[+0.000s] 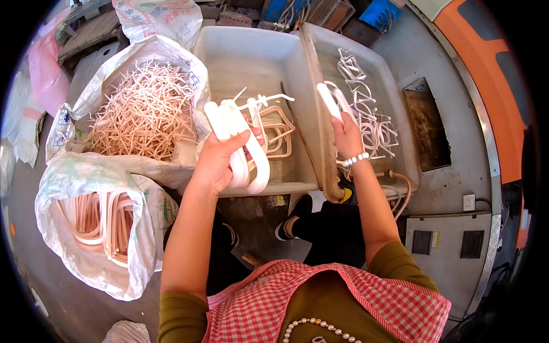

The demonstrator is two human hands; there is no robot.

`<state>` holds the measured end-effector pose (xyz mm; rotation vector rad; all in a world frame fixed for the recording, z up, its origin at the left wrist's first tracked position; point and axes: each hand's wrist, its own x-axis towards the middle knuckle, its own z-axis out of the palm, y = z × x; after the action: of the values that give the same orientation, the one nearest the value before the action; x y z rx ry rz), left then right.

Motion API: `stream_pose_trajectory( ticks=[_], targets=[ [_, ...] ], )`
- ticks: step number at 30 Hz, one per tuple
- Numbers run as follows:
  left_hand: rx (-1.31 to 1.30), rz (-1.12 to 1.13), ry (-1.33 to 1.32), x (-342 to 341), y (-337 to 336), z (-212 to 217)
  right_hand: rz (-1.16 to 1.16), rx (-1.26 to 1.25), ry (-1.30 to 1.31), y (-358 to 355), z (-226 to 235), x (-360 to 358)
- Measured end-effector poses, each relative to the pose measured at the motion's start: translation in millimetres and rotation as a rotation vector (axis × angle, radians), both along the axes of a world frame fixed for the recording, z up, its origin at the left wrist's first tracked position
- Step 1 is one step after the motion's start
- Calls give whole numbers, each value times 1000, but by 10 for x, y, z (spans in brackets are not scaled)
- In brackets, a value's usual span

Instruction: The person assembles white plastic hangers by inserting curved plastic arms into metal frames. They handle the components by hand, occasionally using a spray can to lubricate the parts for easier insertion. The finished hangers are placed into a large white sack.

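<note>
My left hand (pixel 220 160) grips a bundle of several white curved plastic hanger pieces (pixel 240 137), held over the front edge of the left grey tub (pixel 240 57). A thin white hook piece (pixel 263 102) sticks up from the bundle. My right hand (pixel 346 134) holds one white plastic piece (pixel 333 102) above the right grey tub (pixel 394 114), which contains a pile of white wire-like frames (pixel 372 120). A bead bracelet sits on my right wrist. Beige hanger frames (pixel 280 131) lie in the left tub.
An open sack of thin beige hook pieces (pixel 143 108) stands to the left. A second sack with beige curved pieces (pixel 97 220) sits lower left. A wooden board (pixel 320 114) divides the tubs. Grey floor plates and an orange edge lie right.
</note>
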<state>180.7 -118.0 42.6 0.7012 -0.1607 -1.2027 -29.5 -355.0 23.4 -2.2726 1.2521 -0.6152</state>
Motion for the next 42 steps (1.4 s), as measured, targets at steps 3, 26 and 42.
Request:
stream_pose_trajectory(
  ticks=[3,26,42],
  targets=[
    [-57,14,-6,-6,-11,-72,326,257,-271,744,305,201],
    [-119,124,95,-105,-26,2,485,860,-354,1255,227,606],
    [150,89,-301,-2,-17,-72,472,895,-172,1195,550,386]
  ],
)
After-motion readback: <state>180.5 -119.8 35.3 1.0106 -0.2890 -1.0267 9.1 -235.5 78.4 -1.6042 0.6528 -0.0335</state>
